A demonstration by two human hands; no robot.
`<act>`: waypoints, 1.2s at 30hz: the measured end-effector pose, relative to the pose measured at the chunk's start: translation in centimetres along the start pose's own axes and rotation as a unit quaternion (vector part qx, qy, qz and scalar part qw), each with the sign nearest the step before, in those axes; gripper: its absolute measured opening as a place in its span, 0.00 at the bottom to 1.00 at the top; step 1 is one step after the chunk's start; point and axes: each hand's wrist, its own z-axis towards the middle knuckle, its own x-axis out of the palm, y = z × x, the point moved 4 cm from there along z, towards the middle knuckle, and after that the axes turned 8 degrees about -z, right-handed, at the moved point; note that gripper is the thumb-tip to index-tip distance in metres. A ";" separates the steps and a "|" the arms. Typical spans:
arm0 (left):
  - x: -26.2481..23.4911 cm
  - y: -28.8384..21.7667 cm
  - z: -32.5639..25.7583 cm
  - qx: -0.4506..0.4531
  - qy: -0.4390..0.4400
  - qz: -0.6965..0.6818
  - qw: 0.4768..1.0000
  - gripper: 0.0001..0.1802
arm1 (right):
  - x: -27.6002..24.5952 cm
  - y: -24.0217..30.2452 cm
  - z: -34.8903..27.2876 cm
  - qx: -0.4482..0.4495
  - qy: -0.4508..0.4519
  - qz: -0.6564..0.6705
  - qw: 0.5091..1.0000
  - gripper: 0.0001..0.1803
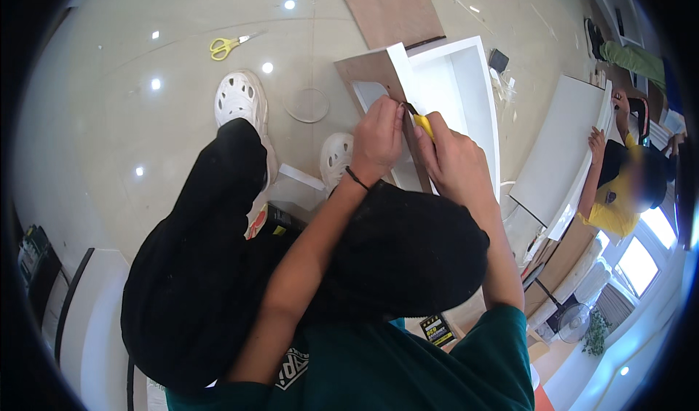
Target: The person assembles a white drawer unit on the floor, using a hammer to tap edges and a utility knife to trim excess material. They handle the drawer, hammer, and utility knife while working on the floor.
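Observation:
A white drawer-like box point(486, 98) with a brown-faced front panel point(357, 67) rests in front of my knees. My right hand point(460, 162) grips a yellow utility knife point(423, 125), its dark tip end at the panel's edge. Close beside that tip, my left hand point(380, 138) is closed, fingertips pinched together at the same edge. Whatever lies between those fingertips is too small or hidden to tell.
Yellow scissors point(227, 45) and a clear ring-shaped item point(307, 106) lie on the shiny floor. Beyond the box is a brown board point(397, 12). Scraps point(504, 85) litter the floor. At right, a person in yellow point(615, 206) handles a white panel point(557, 145).

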 end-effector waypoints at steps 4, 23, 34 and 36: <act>0.0 -0.1 -0.1 -0.011 -0.004 -0.002 1.000 0.05 | -0.1 0.4 0.3 0.020 0.011 -0.019 1.000 0.13; 0.3 -0.1 -0.3 -0.012 -0.013 -0.053 0.998 0.06 | -1.1 1.5 0.8 0.038 0.075 -0.131 0.988 0.11; 0.0 -0.2 -0.3 0.008 -0.012 -0.005 1.000 0.07 | -1.7 1.6 0.8 0.052 0.107 -0.122 0.985 0.12; 0.0 -0.2 -0.3 0.006 -0.011 -0.008 1.000 0.07 | -1.9 1.7 0.9 0.054 0.113 -0.122 0.985 0.12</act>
